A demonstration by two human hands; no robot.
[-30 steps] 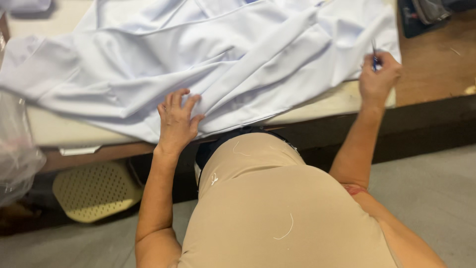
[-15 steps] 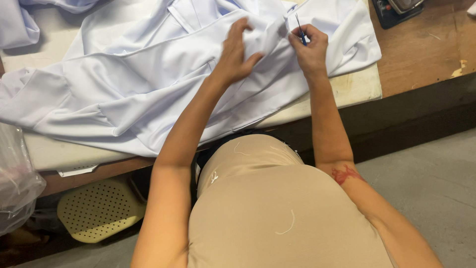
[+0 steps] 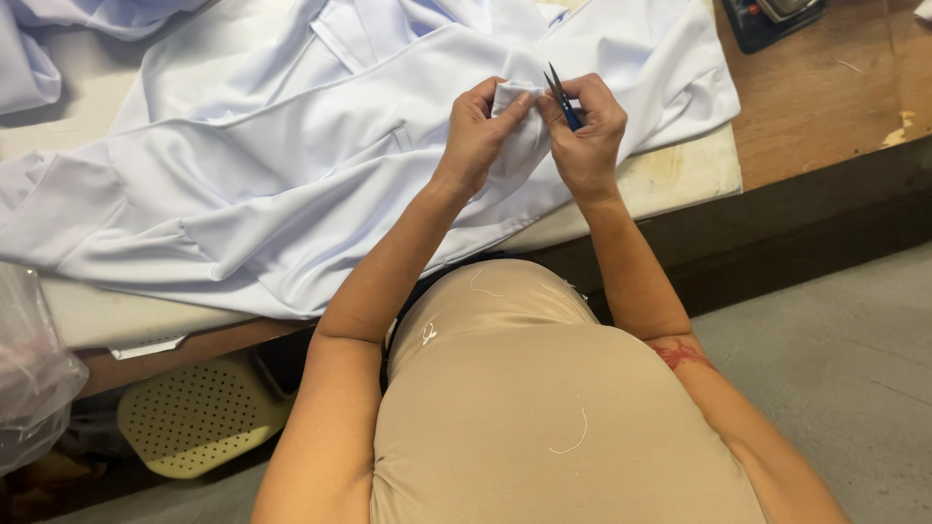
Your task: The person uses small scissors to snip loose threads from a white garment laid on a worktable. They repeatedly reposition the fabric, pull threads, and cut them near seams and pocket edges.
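My left hand point(image 3: 478, 131) pinches a small fold of the white garment point(image 3: 291, 175) between thumb and fingers, lifting it just off the table point(image 3: 806, 107), while my right hand point(image 3: 587, 131) closes around blue snips point(image 3: 561, 97), their dark tips pointing up and away, right beside that fold. The garment lies spread across the padded top from the far left to the middle, its near edge hanging toward my lap; whether the blades touch the cloth I cannot quite tell. A perforated yellow basket point(image 3: 199, 417) sits under the table at near left, and a dark device point(image 3: 772, 19) rests at far right.
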